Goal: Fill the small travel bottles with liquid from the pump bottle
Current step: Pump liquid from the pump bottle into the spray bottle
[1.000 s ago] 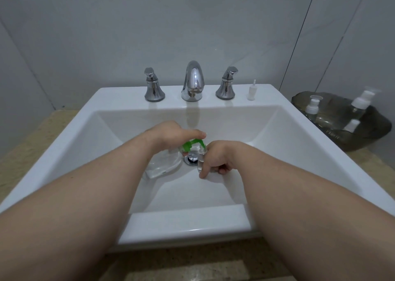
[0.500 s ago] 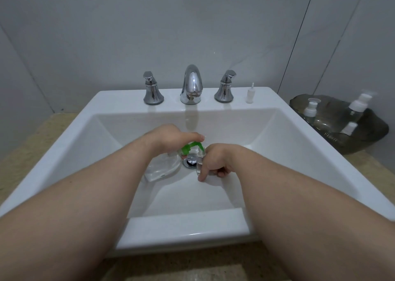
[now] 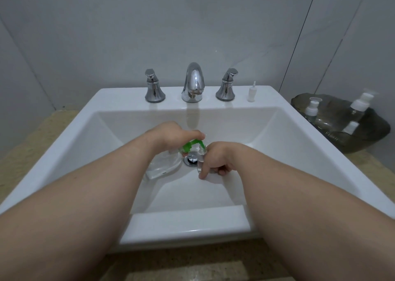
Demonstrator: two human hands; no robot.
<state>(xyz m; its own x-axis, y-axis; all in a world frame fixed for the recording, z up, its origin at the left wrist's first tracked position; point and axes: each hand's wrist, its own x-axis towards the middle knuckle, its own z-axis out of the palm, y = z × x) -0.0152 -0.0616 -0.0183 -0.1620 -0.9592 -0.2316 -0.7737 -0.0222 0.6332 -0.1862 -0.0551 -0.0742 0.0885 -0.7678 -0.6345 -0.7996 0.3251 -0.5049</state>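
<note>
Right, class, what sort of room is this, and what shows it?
Probably a bathroom: a white washbasin with a chrome tap and two handles, tiled walls behind, and small travel bottles on a dark dish beside it.

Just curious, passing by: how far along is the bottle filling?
Done: unclear; three capped bottles sit on the dark tray, contents too blurred to judge. In hand: the left hand grips the green pump while the right hand holds a small bottle at its spout. Left: probably refitting the white cap waiting on the sink ledge.
</note>
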